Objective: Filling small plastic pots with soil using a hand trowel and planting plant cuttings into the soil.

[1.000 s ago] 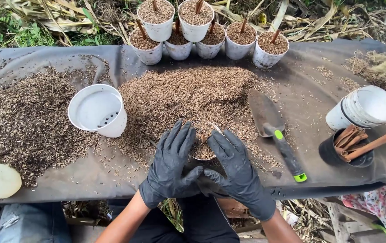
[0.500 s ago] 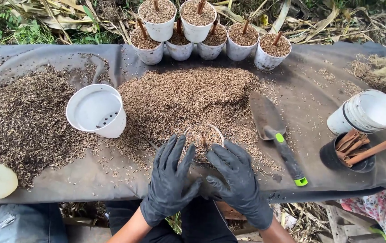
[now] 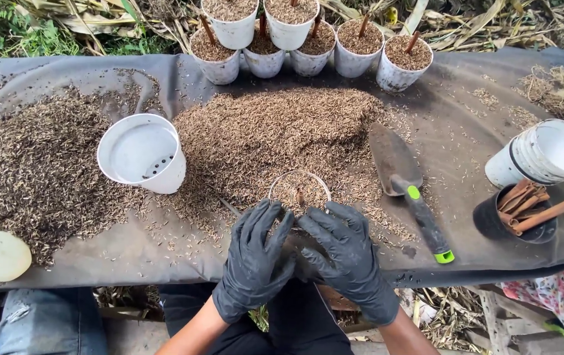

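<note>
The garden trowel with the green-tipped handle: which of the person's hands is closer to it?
The right hand. It is just left of the trowel, near its handle, without touching it. The left hand lies farther off, on the other side of the right hand, with the small filled pot just above both.
</note>
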